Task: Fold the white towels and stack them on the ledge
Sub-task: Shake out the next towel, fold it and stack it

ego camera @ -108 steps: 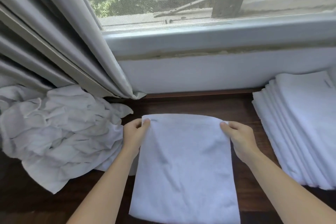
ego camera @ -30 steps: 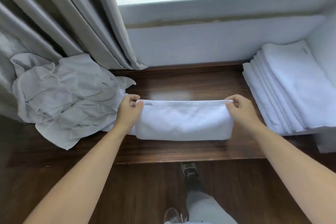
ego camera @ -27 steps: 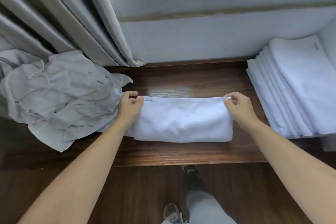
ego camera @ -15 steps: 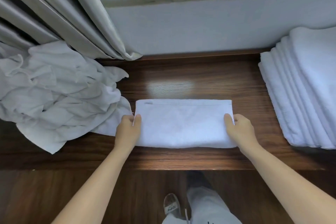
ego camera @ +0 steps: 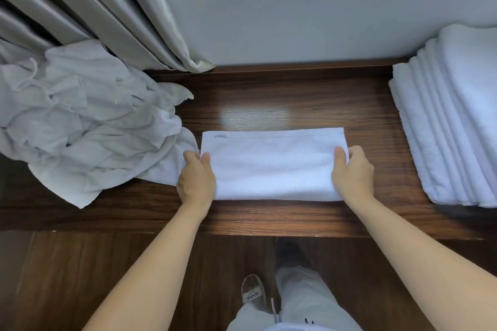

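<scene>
Dark wooden ledge (ego camera: 309,99), crumpled towel heap (ego camera: 80,118) left, folded towel (ego camera: 271,166) centre, folded stack (ego camera: 451,126) right

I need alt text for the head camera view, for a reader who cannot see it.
Two bare hands, the left hand and the right hand, grip the short ends of a folded white towel lying on a dark wooden ledge. A crumpled pile of towels lies at left, a stack of folded towels at right.

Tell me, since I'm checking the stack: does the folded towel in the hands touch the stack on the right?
Apart. The head view shows bare ledge between folded towel and stack.
</scene>
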Demonstrator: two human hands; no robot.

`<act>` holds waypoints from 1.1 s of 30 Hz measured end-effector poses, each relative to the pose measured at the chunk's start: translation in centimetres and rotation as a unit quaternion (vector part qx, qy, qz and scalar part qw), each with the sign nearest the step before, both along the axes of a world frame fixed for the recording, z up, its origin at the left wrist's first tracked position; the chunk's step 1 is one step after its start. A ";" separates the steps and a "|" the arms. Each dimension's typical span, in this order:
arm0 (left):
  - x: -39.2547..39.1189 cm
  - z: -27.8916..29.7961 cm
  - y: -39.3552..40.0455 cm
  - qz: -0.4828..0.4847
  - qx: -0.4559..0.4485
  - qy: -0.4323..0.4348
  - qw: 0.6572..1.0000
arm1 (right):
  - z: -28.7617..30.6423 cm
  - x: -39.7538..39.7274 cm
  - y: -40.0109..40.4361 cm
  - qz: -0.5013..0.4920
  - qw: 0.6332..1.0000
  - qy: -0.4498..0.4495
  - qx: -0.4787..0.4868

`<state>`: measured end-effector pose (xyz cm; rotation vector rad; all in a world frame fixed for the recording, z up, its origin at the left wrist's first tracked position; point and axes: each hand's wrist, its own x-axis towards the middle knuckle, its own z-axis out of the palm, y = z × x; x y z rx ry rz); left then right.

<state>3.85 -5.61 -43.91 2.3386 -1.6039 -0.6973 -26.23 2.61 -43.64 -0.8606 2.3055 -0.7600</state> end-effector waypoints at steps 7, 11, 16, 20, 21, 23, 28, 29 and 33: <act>1.0 0.2 1.7 0.038 -0.026 0.156 0.987 | -0.1 -1.3 1.7 -0.060 0.961 -0.268 -0.020; 2.0 -0.1 0.9 0.046 0.003 0.253 0.966 | 1.1 -2.9 1.8 -0.020 0.868 -0.497 0.005; 2.5 0.3 -0.4 0.001 0.093 0.289 0.953 | 1.4 -4.3 0.6 0.045 0.810 -0.582 0.053; 3.4 0.8 -1.6 0.023 0.173 0.382 0.908 | 1.4 -5.0 -0.2 0.031 0.780 -0.619 0.081; 3.7 0.9 -1.9 0.024 0.195 0.411 0.890 | 1.4 -5.1 -0.4 0.037 0.777 -0.622 0.090; 4.0 1.3 -2.3 0.021 0.242 0.452 0.858 | 1.5 -5.1 -0.7 0.051 0.769 -0.627 0.112; 4.0 1.3 -3.2 0.017 0.292 0.465 0.836 | 1.7 -4.6 -1.8 0.027 0.760 -0.633 0.144; 4.0 1.3 -3.3 0.019 0.290 0.457 0.841 | 1.7 -4.5 -2.1 0.018 0.762 -0.628 0.156; 3.9 0.9 -3.1 0.043 0.252 0.424 0.869 | 2.0 -4.2 -2.8 0.012 0.766 -0.610 0.200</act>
